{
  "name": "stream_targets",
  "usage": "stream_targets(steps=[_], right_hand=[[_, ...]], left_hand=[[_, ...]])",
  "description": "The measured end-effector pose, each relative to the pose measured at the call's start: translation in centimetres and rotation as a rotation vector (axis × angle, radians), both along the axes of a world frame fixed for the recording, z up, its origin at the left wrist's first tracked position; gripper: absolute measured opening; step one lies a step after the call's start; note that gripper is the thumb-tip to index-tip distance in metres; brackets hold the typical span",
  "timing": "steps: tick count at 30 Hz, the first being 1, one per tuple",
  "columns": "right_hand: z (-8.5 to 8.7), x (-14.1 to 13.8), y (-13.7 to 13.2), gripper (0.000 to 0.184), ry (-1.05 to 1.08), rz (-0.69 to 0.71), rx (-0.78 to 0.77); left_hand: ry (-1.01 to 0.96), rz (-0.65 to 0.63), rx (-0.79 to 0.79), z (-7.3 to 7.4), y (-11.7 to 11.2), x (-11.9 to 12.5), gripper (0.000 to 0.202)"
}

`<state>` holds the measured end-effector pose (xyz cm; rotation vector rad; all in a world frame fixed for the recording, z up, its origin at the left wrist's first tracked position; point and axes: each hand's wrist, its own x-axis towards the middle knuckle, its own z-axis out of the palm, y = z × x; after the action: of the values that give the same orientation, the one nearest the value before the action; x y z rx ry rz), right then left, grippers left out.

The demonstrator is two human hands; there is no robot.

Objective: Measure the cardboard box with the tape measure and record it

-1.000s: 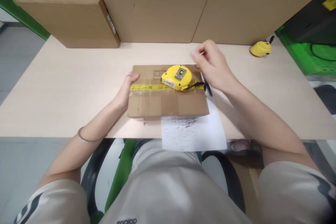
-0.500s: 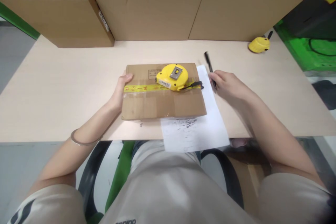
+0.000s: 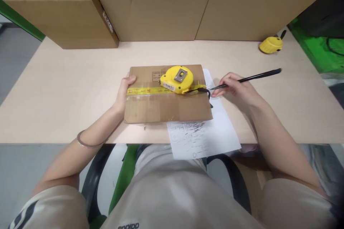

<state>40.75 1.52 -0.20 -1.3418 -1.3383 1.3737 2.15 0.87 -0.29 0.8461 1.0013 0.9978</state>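
My left hand (image 3: 124, 91) grips the left end of a small cardboard box (image 3: 166, 109), its thumb on the top face and the other fingers hidden. A yellow tape measure (image 3: 176, 79) lies on the box, its black strap hanging over the right edge. Yellow printed packing tape (image 3: 143, 91) runs across the top. Partly beneath the box is a white sheet of paper (image 3: 215, 139) with handwriting, which overhangs the table's front edge. My right hand (image 3: 231, 86) pinches a black pen (image 3: 258, 76); its tip points left, close to the box's right edge above the paper.
Large cardboard boxes (image 3: 161, 7) stand along the back of the table (image 3: 67, 89), with another carton (image 3: 53, 18) at the back left. A second yellow tape measure (image 3: 271, 44) sits at the back right. Dark and green items (image 3: 319, 48) are beyond the right edge.
The pen has swung from nearly upright to a low slant with its tip toward the box. My right hand has turned over slightly. Box and left hand keep their place.
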Motion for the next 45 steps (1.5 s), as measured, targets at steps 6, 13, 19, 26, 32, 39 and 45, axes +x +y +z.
stream_targets(steps=[6,13,19,26,32,39,45], right_hand=[[-1.5,-1.8,-0.5,0.047,-0.029,0.084,-0.054],[-1.4,-2.1,0.2,0.036,-0.142,0.075,0.019],[-1.6,-1.8,0.5,0.027,-0.198,0.118,-0.032],[-1.7,-1.8,0.6,0.026,-0.205,0.138,-0.026],[-2.1,-1.7,0.8,0.027,-0.211,0.148,-0.019],[-2.2,-1.7,0.7,0.029,-0.223,0.132,-0.006],[-1.9,-2.0,0.7,0.031,-0.284,0.133,-0.017]], left_hand=[[-0.034,0.025,-0.008,-0.4,0.7,-0.3,0.066],[-0.036,-0.04,-0.028,-0.7,0.9,-0.7,0.066],[0.007,-0.189,0.1,-1.6,1.8,-1.1,0.066],[-0.063,-0.107,0.022,-0.6,1.2,-0.4,0.07],[-0.083,0.045,-0.057,2.0,-0.9,1.1,0.067],[-0.106,0.028,-0.049,1.9,-0.8,1.0,0.064],[-0.077,0.02,-0.051,1.4,-0.2,0.6,0.065]])
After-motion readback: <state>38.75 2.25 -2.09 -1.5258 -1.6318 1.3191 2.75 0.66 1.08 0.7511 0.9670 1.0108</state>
